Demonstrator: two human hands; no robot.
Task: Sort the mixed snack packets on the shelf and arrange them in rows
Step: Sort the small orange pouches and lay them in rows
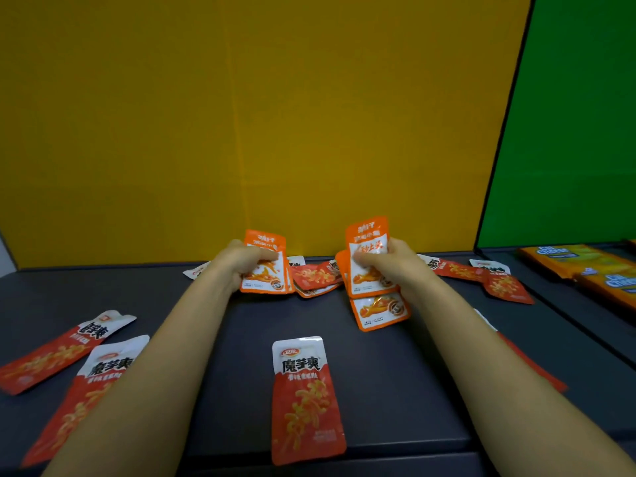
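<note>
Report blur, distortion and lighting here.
Head view: wide-angle distortion tilts the edge of the green panel; print on the orange packets held by left hand and right hand is soft, the near red packet reads sharper; light is even, without glare on the shelf.

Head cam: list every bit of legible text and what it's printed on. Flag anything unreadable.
"魔芋爽": large black print on the red-and-white packet at front centre, and again on the packet beside the left forearm.
"卫龙": small red logo at the top of the front-centre packet.
"Cal Cheese": blue print on the yellow boxes at far right, somewhat blurred.
Print on the orange packets held in the left hand and right hand: too blurred to read.
Fine print everywhere: unreadable.
</note>
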